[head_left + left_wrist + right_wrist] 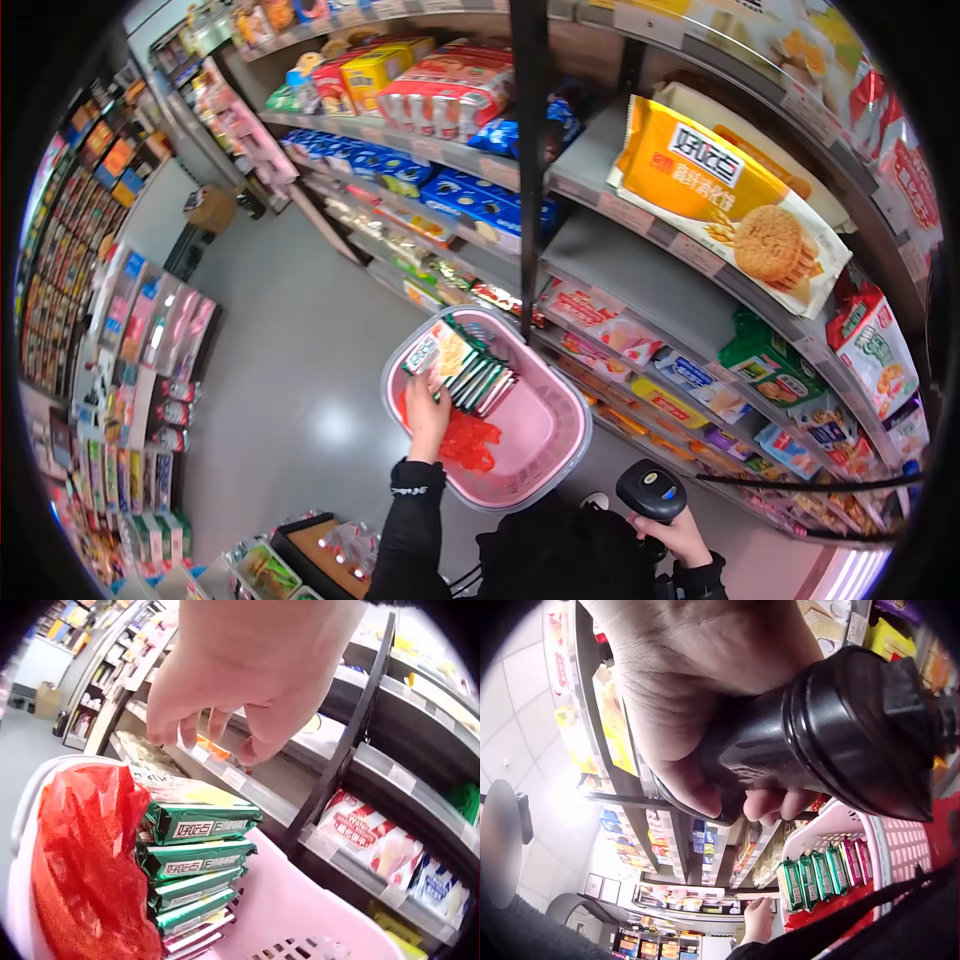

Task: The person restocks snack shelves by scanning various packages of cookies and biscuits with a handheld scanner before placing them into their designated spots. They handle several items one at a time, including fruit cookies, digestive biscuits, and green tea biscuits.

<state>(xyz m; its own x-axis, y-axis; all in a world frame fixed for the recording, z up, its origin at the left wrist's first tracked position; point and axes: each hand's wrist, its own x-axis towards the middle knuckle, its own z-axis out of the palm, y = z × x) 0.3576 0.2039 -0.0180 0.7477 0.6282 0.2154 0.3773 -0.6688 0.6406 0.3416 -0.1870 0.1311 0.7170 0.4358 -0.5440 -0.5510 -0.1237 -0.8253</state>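
A pink plastic basket (pixel 535 440) stands beside the shelves, holding a row of green-wrapped biscuit packs (pixel 202 859) with a few dark red ones at the end. A crumpled red plastic bag (pixel 90 862) lies in it along the packs. My left hand (pixel 428 415) is over the basket's left side, by the packs. In the left wrist view, its fingers (pixel 191 727) hang loosely bent above them with nothing between. My right hand (pixel 685 540) grips the handle of a black barcode scanner (pixel 652 490), out to the right of the basket.
Shelves of packaged snacks rise behind and right of the basket, with a large yellow biscuit pack (pixel 735 200) at the front of one. A black upright post (pixel 530 170) stands between shelf bays. Grey floor (pixel 290 370) runs to the left, and goods boxes (pixel 270 575) sit low at the front.
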